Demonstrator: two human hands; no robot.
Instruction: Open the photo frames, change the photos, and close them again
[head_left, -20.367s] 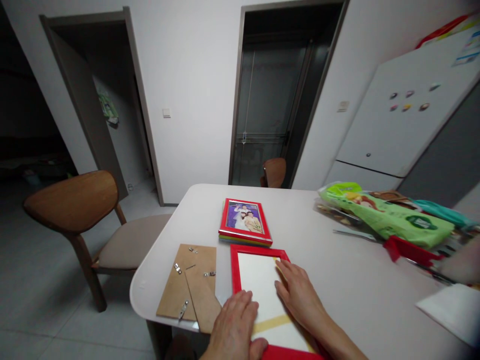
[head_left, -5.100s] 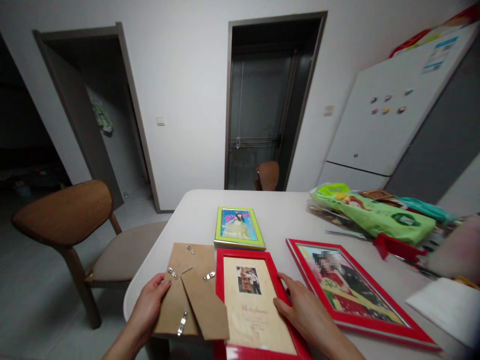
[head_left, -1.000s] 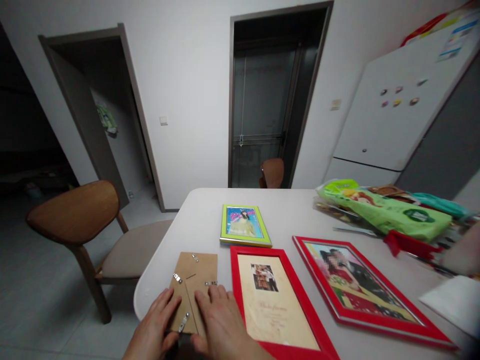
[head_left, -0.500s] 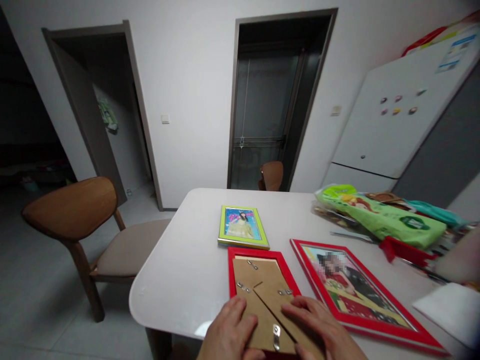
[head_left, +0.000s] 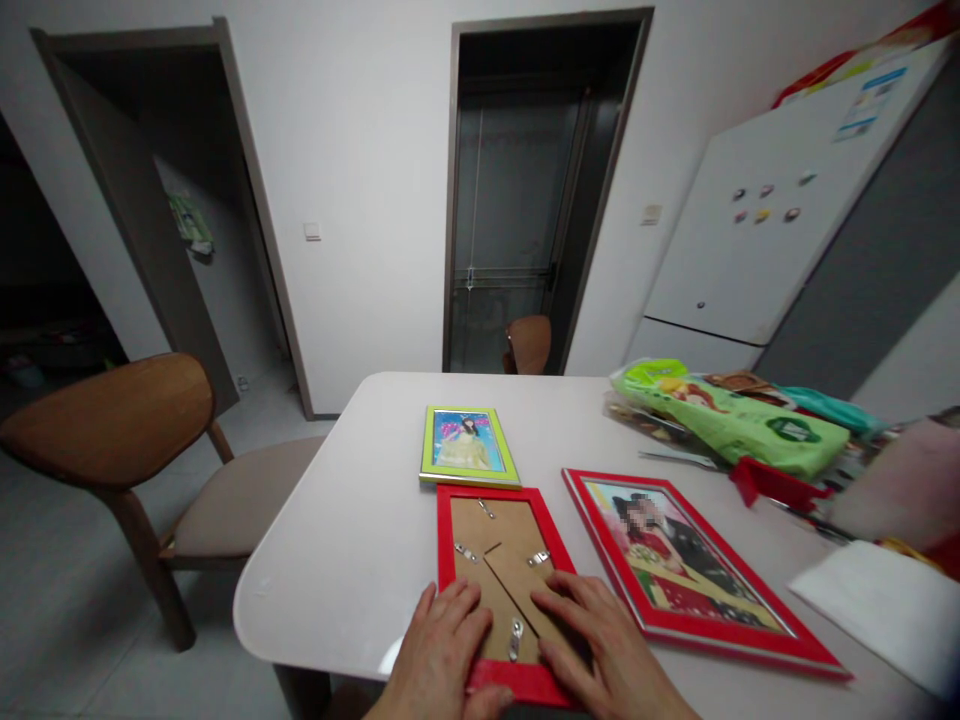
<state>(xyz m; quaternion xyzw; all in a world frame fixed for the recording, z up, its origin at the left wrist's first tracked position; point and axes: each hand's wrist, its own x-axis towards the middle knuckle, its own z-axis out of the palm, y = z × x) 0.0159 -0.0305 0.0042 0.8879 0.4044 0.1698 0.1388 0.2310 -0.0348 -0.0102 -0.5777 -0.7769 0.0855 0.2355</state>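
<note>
Brown board (head_left: 504,572) lying in the red frame (head_left: 529,682), four metal clips (head_left: 516,638) showing on top! Left hand (head_left: 441,650) rests over the frame's left side, fingers stretched out, clutching nothing. Right hand (head_left: 604,640) comes over the right side, fingertips on the board, loosely bent and unclenched. Just beyond the frame, the green frame (head_left: 466,445); right of it, the photo (head_left: 679,560); farther off that way, the packet (head_left: 750,418).

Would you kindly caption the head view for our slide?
Left hand and right hand rest on a red frame holding brown board.
</note>
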